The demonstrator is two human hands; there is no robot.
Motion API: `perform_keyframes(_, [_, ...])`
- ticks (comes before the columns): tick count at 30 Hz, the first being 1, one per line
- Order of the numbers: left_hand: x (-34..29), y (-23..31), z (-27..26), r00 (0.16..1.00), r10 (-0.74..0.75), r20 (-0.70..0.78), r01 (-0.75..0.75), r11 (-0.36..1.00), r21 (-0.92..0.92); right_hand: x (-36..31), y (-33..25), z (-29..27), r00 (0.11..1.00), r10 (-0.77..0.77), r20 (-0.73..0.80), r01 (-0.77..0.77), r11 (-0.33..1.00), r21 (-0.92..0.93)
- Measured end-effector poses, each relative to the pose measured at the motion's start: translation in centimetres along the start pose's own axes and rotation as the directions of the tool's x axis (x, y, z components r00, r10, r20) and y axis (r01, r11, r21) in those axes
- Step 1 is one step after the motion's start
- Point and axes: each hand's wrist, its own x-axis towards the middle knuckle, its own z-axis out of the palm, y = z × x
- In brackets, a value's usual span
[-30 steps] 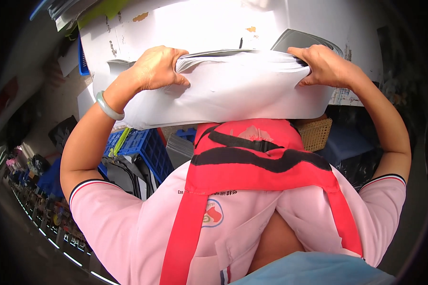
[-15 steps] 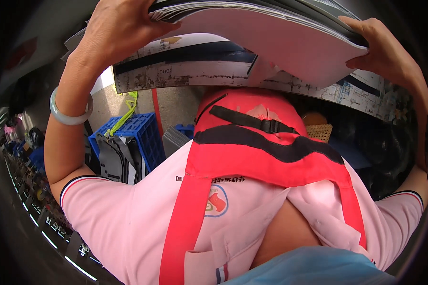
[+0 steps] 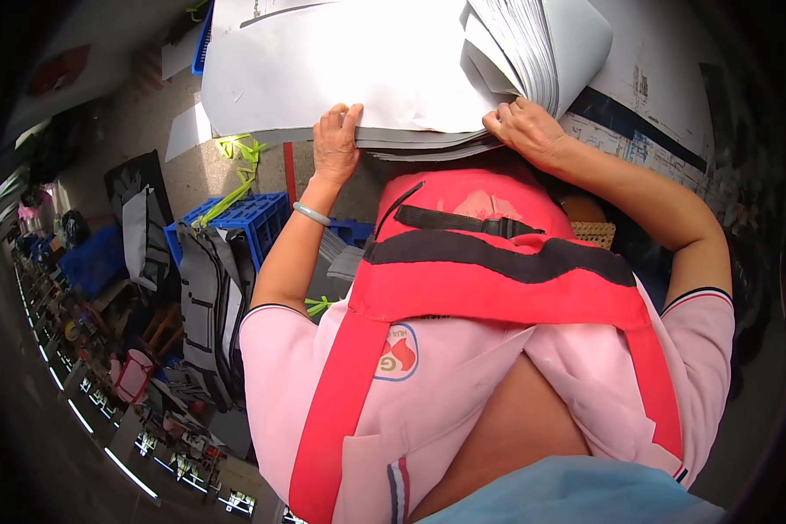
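Note:
A thick stack of large white and grey sheets (image 3: 384,70) lies ahead of me, its near edge over my red apron. My left hand (image 3: 334,140), with a pale green bangle on the wrist, presses flat on the stack's near edge. My right hand (image 3: 526,131) grips the near right corner, where many sheet edges curl upward in a bundle (image 3: 533,44). Both arms reach forward from my pink shirt.
A blue plastic crate (image 3: 244,218) stands at the left, with grey cut pieces (image 3: 201,297) draped over it. Yellow-green straps (image 3: 236,166) lie on the floor. A woven basket (image 3: 594,231) shows under my right arm. A big printed board (image 3: 646,96) lies at the right.
The stack was held up in front of me; it has come down and forward. My hands now rest on its near edge, and the right corner's sheets are lifted.

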Motion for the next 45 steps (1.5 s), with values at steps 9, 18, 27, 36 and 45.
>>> perform_keyframes(9, [6.8, 5.1, -2.7, 0.834, -0.078, 0.545, 0.545, 0.266, -0.795, 2.8, -3.6, 3.2, 0.987, 0.036, 0.156, -0.016, 0.991, -0.131])
perform_keyframes(18, [19.0, 14.7, 3.0, 0.782, 0.079, 0.619, 0.496, -0.679, -0.541, 3.0, -5.7, 3.6, 0.990, 0.142, -0.012, -0.142, 0.983, -0.115])
perform_keyframes(27, [20.1, 18.5, 1.9, 0.935, 0.012, 0.353, 0.299, 0.508, -0.808, -0.5, -5.0, 2.0, 0.948, 0.184, -0.259, 0.001, 0.814, 0.580])
perform_keyframes(36, [16.3, 27.3, 4.9, 0.819, 0.508, 0.267, -0.329, 0.797, -0.507, -14.5, -4.4, 2.2, 0.422, 0.761, 0.493, -0.200, -0.452, 0.869])
perform_keyframes(45, [11.4, 30.7, 8.8, 0.729, 0.572, 0.377, -0.276, 0.749, -0.602, -17.2, -6.2, 1.2, 0.509, 0.566, 0.649, -0.764, -0.050, 0.643])
